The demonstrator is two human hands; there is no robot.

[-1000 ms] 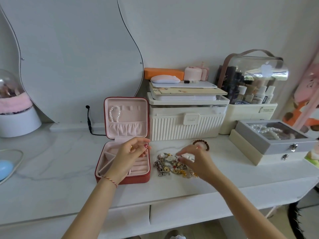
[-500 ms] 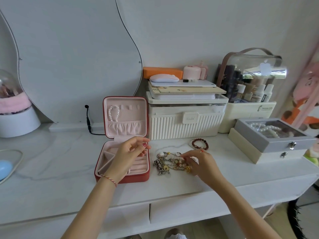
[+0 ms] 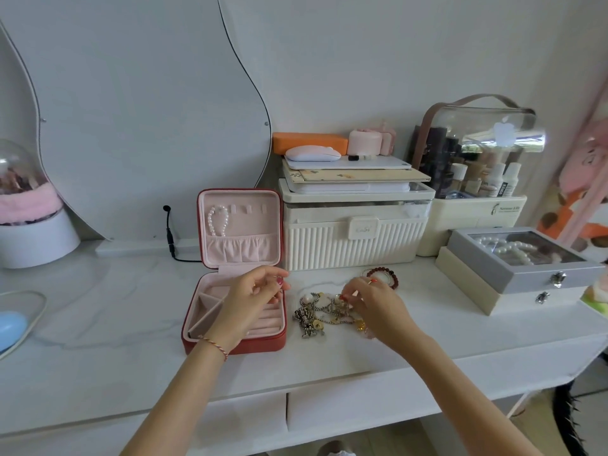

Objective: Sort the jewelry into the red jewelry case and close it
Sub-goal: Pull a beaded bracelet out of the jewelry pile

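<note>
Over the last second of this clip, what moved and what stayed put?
The right hand came back from beside the dark red bead bracelet toward the person and now picks at the jewelry pile. The left hand stayed over the open red jewelry case, fingers curled; whether it holds anything is unclear. The case, pearl strand in its lid and bracelet did not move.

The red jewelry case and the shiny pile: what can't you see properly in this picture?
Head view only:
- Red jewelry case: left hand covers its right compartments.
- Left hand: whatever it may hold is too small.
- Jewelry pile: tangled; right hand covers part.
- Blue object: cut off by left edge.
</note>
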